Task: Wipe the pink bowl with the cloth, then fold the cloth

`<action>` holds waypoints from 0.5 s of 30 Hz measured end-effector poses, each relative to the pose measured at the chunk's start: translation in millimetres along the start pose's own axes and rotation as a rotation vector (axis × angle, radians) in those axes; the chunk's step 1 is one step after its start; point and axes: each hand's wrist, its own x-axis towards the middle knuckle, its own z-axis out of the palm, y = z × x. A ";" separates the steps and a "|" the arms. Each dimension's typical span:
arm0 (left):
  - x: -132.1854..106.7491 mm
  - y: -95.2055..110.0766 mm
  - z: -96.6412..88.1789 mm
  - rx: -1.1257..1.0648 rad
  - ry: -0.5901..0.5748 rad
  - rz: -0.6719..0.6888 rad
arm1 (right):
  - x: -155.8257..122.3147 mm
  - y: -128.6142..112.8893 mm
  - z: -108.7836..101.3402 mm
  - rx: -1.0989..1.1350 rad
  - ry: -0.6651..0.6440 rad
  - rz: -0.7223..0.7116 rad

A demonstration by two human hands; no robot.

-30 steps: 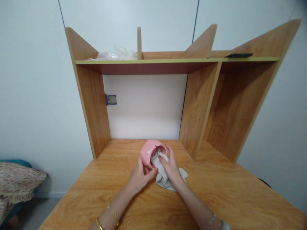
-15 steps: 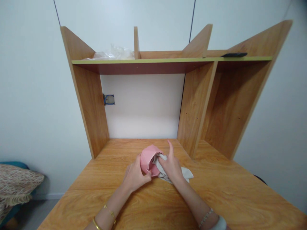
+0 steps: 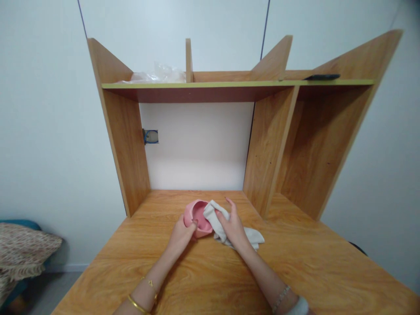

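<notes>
The left hand (image 3: 181,234) curls closed with thumb on top, and the right hand (image 3: 233,225) grips just beside it.

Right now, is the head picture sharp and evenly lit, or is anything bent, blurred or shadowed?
Head view: sharp at the pink bowl and white cloth; the wide lens splays the hutch side panels outward; light is soft and even, no glare; the shelf underside is in shadow.
</notes>
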 end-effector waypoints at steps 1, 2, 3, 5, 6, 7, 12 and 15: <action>1.2 -1.4 0.5 -0.060 -0.005 -0.055 | 1.0 1.5 -0.6 -0.009 -0.006 0.005; 2.4 -3.0 0.8 -0.121 -0.003 -0.095 | 2.0 3.1 -1.3 -0.018 -0.015 0.013; 3.7 -4.7 0.8 -0.177 0.009 -0.118 | 3.0 4.7 -2.1 -0.030 -0.026 0.025; 6.3 -8.0 -0.1 -0.266 0.045 -0.128 | 4.8 7.5 -3.6 -0.067 -0.047 0.053; 7.6 -9.2 -1.0 -0.296 0.060 -0.127 | 5.6 8.7 -4.4 -0.092 -0.061 0.069; 8.7 -10.1 -2.2 -0.311 0.073 -0.125 | 6.4 9.9 -5.3 -0.122 -0.075 0.085; 10.7 -8.4 -7.8 -0.390 0.159 -0.047 | 15.8 20.5 -15.9 -0.270 -0.116 0.157; 8.9 -4.9 -8.1 -0.511 0.181 0.018 | 25.3 33.5 -30.4 -0.361 -0.125 0.179</action>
